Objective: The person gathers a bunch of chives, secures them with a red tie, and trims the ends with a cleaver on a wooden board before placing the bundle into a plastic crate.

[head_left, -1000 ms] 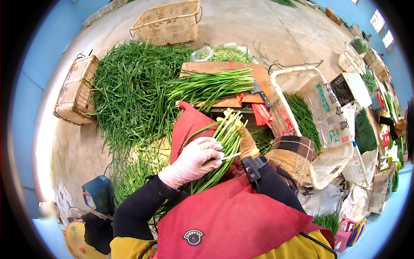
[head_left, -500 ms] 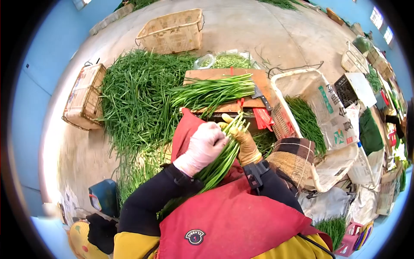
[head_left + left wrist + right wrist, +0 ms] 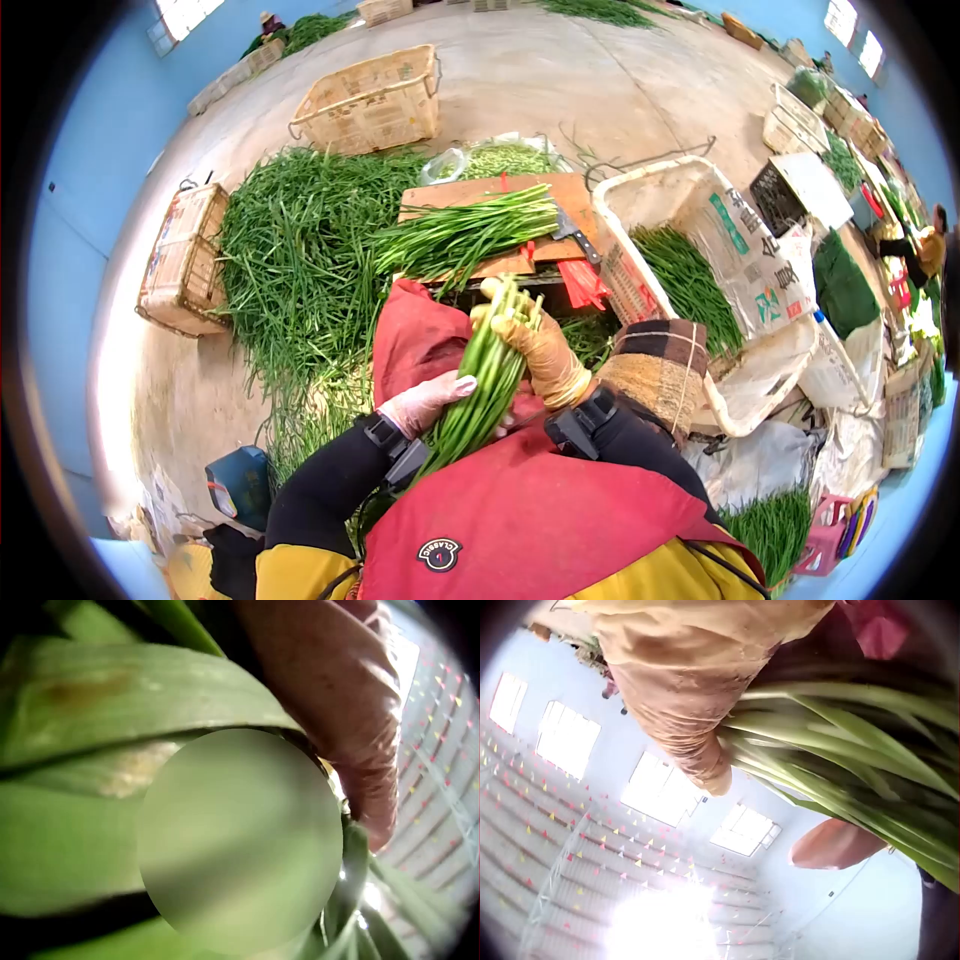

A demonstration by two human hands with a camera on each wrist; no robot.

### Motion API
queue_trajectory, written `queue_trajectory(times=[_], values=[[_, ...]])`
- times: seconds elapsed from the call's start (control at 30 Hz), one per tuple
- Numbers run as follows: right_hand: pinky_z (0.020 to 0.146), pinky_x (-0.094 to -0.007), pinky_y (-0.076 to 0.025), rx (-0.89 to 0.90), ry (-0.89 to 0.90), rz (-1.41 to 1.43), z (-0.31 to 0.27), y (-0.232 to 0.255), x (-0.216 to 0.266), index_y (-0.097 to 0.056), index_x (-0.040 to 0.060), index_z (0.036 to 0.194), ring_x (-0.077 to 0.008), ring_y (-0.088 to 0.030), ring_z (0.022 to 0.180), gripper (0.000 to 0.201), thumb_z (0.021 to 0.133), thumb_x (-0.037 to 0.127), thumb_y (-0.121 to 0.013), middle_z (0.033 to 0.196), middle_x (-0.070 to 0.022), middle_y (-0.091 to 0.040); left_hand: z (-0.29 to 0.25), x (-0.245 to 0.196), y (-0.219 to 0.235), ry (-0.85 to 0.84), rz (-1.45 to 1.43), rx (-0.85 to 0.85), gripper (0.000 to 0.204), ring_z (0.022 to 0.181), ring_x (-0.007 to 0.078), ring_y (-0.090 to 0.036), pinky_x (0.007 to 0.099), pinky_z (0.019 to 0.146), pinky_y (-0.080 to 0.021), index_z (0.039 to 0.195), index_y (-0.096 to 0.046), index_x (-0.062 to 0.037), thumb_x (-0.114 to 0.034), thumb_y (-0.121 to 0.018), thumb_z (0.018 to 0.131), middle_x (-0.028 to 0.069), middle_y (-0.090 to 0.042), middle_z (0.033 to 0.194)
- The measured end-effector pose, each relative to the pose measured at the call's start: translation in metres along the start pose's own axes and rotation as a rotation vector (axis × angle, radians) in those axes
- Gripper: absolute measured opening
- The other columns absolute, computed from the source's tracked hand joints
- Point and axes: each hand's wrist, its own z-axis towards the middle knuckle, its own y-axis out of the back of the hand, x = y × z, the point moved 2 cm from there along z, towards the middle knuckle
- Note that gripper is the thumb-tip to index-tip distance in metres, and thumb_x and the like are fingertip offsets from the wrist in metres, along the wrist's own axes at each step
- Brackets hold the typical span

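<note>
A bunch of garlic chives [image 3: 480, 385] slants over the red apron, pale stalk ends up and green leaves down. My right hand [image 3: 545, 360], in a yellowish glove, grips it near the pale ends. Lower down, my left hand [image 3: 425, 405] in a thin white glove holds the leafy part, thumb across the front and fingers partly hidden behind. In the right wrist view the gloved right hand [image 3: 682, 697] wraps the stalks, and the left hand's fingertips [image 3: 836, 844] show beneath the leaves. Leaves fill most of the left wrist view beside the left hand [image 3: 337, 697].
Ahead, a wooden board [image 3: 575, 190] bears another pile of chives [image 3: 480, 230] and a knife [image 3: 575, 238]. Red strips [image 3: 582, 284] hang at its edge. A large heap of chives [image 3: 300, 240] lies left; a lined crate [image 3: 610, 220] with more stands right. A rolled checked cloth [image 3: 655, 370] is by the right forearm.
My left hand went from above the bunch, with a pale stalk at its fingers, up towards the right hand, then down around the leafy part. The bunch now stands steeper. The head view has tilted up.
</note>
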Motion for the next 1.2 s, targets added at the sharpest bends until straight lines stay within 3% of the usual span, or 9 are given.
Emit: queue_trajectory(times=[0.13, 0.37, 0.47, 0.6, 0.83, 0.9, 1.0, 1.1, 1.2], values=[[0.099, -0.0289, -0.042, -0.096, 0.211, -0.249, 0.004, 0.024, 0.035, -0.024, 0.0022, 0.153, -0.0148, -0.047, 0.117, 0.075, 0.092, 0.017, -0.066, 0.133, -0.0076, -0.045, -0.009, 0.012, 0.022, -0.106, -0.089, -0.227, 0.079, 0.101, 0.0301, -0.067, 0.0458, 0.093, -0.054, 0.138, -0.046, -0.0011, -0.051, -0.069, 0.081, 0.0176, -0.064, 0.121], [0.065, -0.0357, -0.053, 0.386, 0.887, -0.727, -0.067, -0.119, 0.137, -0.064, -0.0016, 0.105, -0.0235, -0.066, 0.071, 0.026, 0.082, 0.009, -0.063, 0.081, -0.0113, -0.066, -0.003, 0.001, 0.014, -0.167, -0.161, -0.035, 0.081, 0.112, 0.0298, -0.063, 0.0446, 0.095, -0.053, 0.148, -0.035, -0.0045, -0.041, -0.069, 0.084, 0.0149, -0.049, 0.141], [0.094, -0.0418, -0.051, 0.883, 0.554, -0.685, -0.082, -0.150, 0.160, -0.063, 0.0007, 0.119, -0.0309, -0.065, 0.103, 0.035, 0.083, 0.005, -0.063, 0.107, -0.0183, -0.066, 0.000, 0.005, -0.007, -0.320, -0.255, -0.037, 0.084, 0.112, 0.0312, -0.063, 0.0457, 0.095, -0.054, 0.152, -0.029, -0.0063, -0.037, -0.069, 0.084, 0.0162, -0.039, 0.151], [0.095, -0.0417, -0.050, 0.862, 0.505, -0.917, -0.095, -0.151, 0.179, -0.062, 0.0004, 0.120, -0.0315, -0.064, 0.105, 0.037, 0.084, 0.008, -0.064, 0.110, -0.0189, -0.065, 0.001, -0.007, -0.033, -0.243, -0.049, -0.234, 0.106, 0.091, 0.0285, -0.067, 0.0400, 0.074, -0.059, 0.152, -0.026, -0.0085, -0.058, -0.075, 0.073, 0.0229, -0.042, 0.146], [0.097, -0.0416, -0.048, 0.694, 0.334, -1.337, -0.095, -0.155, 0.218, -0.062, -0.0002, 0.123, -0.0326, -0.062, 0.108, 0.041, 0.085, 0.015, -0.066, 0.115, -0.0198, -0.064, -0.015, 0.016, 0.031, -0.076, -0.083, -0.142, 0.086, 0.119, 0.0312, -0.057, 0.0451, 0.100, -0.048, 0.152, -0.028, -0.0062, -0.044, -0.067, 0.085, 0.0187, -0.044, 0.147], [0.070, -0.0367, -0.056, 0.465, 0.887, -0.863, -0.057, -0.106, 0.193, -0.065, -0.0027, 0.109, -0.0253, -0.069, 0.080, 0.037, 0.083, 0.023, -0.070, 0.096, -0.0145, -0.069, -0.019, 0.027, 0.058, -0.041, -0.075, -0.154, 0.081, 0.125, 0.0317, -0.054, 0.0458, 0.106, -0.044, 0.152, -0.027, -0.0058, -0.039, -0.065, 0.089, 0.0180, -0.044, 0.147], [0.092, -0.0335, -0.053, 0.280, 0.230, -0.834, 0.000, -0.038, 0.180, -0.060, -0.0001, 0.128, -0.0230, -0.062, 0.114, 0.062, 0.088, 0.046, -0.070, 0.126, -0.0171, -0.064, -0.015, 0.003, 0.014, -0.061, -0.010, -0.086, 0.090, 0.121, 0.0311, -0.056, 0.0456, 0.104, -0.045, 0.147, -0.036, -0.0030, -0.053, -0.070, 0.081, 0.0170, -0.052, 0.139], [0.105, -0.0341, -0.045, 0.234, -0.089, -0.199, 0.049, 0.025, 0.110, -0.049, 0.0014, 0.140, -0.0193, -0.051, 0.128, 0.064, 0.094, 0.044, -0.063, 0.137, -0.0115, -0.057, -0.014, 0.000, 0.004, -0.070, -0.015, -0.081, 0.081, 0.121, 0.0295, -0.057, 0.0436, 0.105, -0.044, 0.146, -0.039, -0.0051, -0.050, -0.068, 0.085, 0.0160, -0.054, 0.137], [0.114, -0.0368, -0.031, 0.545, -0.149, -0.474, 0.037, 0.003, 0.077, -0.050, 0.0024, 0.139, -0.0205, -0.045, 0.134, 0.052, 0.100, 0.036, -0.054, 0.143, -0.0093, -0.051, -0.010, -0.007, -0.006, 0.007, -0.103, 0.003, 0.082, 0.119, 0.0313, -0.058, 0.0456, 0.105, -0.045, 0.147, -0.037, -0.0058, -0.050, -0.067, 0.085, 0.0164, -0.055, 0.136]])
